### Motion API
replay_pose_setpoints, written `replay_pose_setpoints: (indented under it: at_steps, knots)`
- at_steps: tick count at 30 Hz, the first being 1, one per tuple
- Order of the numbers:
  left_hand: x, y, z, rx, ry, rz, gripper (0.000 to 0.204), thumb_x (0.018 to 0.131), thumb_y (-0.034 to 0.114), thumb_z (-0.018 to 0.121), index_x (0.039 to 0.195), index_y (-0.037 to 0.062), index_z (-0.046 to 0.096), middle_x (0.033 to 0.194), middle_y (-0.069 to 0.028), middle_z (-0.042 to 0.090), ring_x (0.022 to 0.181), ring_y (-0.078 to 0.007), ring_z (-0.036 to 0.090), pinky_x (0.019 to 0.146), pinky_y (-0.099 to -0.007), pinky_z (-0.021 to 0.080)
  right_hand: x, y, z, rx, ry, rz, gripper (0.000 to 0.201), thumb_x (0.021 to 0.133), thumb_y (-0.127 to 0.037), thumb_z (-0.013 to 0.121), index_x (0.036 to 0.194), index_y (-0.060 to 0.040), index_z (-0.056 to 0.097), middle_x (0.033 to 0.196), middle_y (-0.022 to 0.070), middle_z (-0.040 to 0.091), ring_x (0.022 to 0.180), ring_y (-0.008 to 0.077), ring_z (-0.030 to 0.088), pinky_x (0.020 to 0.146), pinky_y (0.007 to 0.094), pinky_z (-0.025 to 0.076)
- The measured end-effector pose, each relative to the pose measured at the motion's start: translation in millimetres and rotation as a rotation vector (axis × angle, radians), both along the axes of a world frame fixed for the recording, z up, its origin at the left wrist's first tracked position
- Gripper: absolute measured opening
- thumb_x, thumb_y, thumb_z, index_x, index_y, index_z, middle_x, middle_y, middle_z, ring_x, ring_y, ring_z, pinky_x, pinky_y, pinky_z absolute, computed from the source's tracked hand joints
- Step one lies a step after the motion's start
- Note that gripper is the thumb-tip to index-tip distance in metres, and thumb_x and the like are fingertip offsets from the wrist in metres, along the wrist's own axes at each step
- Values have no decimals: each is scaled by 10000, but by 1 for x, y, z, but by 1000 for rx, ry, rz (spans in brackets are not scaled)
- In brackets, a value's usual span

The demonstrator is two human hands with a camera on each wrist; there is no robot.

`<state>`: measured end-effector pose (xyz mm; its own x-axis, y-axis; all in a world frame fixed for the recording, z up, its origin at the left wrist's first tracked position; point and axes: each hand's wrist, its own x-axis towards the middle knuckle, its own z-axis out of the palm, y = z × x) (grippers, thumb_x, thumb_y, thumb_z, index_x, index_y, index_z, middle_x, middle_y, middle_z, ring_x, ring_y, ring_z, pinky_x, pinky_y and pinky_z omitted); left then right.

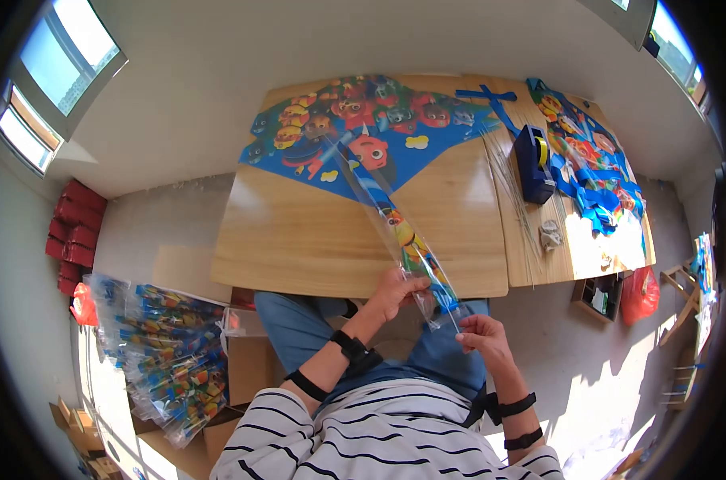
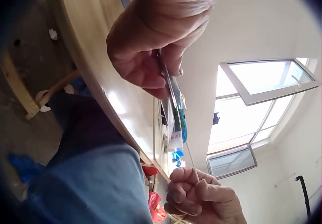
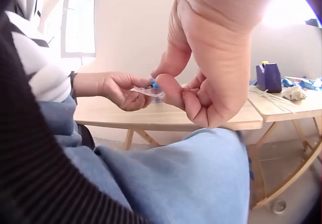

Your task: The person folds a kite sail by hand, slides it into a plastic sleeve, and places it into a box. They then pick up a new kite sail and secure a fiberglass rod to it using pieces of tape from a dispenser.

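Observation:
A long, narrow clear plastic sleeve [image 1: 385,232] with a folded, brightly printed cloth inside lies slantwise from the table toward the lap. My left hand [image 1: 397,294] grips it near its lower end, thumb on top; the left wrist view shows its edge between the thumb and fingers of that hand. Just to the right, my right hand [image 1: 486,339] pinches a thin pale rod [image 2: 191,156] between thumb and forefinger. The rod's far end reaches the lower end of the sleeve. Beyond, a blue cartoon-printed cloth sheet [image 1: 427,160] is spread on the table [image 1: 315,240].
Loose thin rods [image 1: 513,196] lie beside a dark blue tape dispenser [image 1: 531,164] on the right-hand table, along with blue ribbons [image 1: 595,200], more printed cloth and a crumpled lump [image 1: 550,234]. At lower left, several filled clear sleeves [image 1: 171,352] are heaped over a cardboard box [image 1: 251,368].

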<state>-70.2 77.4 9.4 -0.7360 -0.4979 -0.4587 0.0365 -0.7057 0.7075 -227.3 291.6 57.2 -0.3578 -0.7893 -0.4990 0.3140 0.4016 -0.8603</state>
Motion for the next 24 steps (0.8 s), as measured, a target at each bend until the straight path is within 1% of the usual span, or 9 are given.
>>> replay_pose_setpoints:
  at_steps: [2,6,9,11,15,18,20,22,24]
  knots:
    - [4,-3,-10,-38,18,-24,241,912,103,760,1122,30,665,952,-64,735,807,-152,722,699,-269,584,7,-22,-5,-27,-31,16,258,808,-24,788,1035,18,673,804,43,669,637,124,623,582,253,507]
    - [9,-1,-3,-90,-30,-4,224,911,111,761,1093,24,662,905,-59,726,751,-133,695,651,-259,552,20,-56,-3,-37,-1,36,201,801,-22,793,952,0,662,770,37,656,610,126,613,554,260,501]
    - [14,-6,-8,-99,-46,-30,186,909,111,758,1049,25,669,869,-49,717,738,-131,690,650,-253,545,26,-75,-6,-34,-10,35,185,797,-25,791,929,-5,663,743,32,648,583,119,598,530,259,488]
    - [18,-14,-22,-108,-29,-33,201,915,116,759,1064,27,657,919,-59,723,783,-141,704,686,-273,566,29,-86,-20,-42,-4,40,190,794,-36,789,941,-9,671,729,28,643,560,110,583,504,257,474]
    - [22,-25,-6,-56,-39,12,231,914,125,764,1093,30,651,942,-58,726,805,-145,711,699,-283,573,37,-107,-27,-22,68,31,144,806,-47,780,874,-19,656,698,30,628,533,109,567,465,253,449]
    - [32,-40,-2,-220,-214,72,250,907,130,767,1104,31,650,940,-56,725,792,-139,706,686,-293,567,43,-128,-23,4,73,15,140,813,-59,772,827,-25,637,677,38,620,514,114,562,453,259,441]
    - [37,-48,-22,-698,-535,310,298,830,114,804,1074,8,668,862,-74,719,741,-194,702,662,-332,550,45,-147,-31,2,60,19,147,818,-64,761,802,-23,621,660,47,615,497,118,557,445,271,439]
    - [47,-53,-2,-1150,-728,413,366,795,96,798,1127,20,663,975,-129,717,861,-295,703,752,-380,554,46,-168,-50,-47,23,60,160,838,-101,752,812,-11,622,675,73,646,495,138,597,446,287,457]
    - [55,-61,5,-1415,-703,387,379,792,53,760,1158,36,666,1123,-166,685,1039,-370,641,887,-433,520,46,-189,-44,35,152,128,175,849,-124,743,829,1,623,713,99,686,520,170,658,465,298,476]
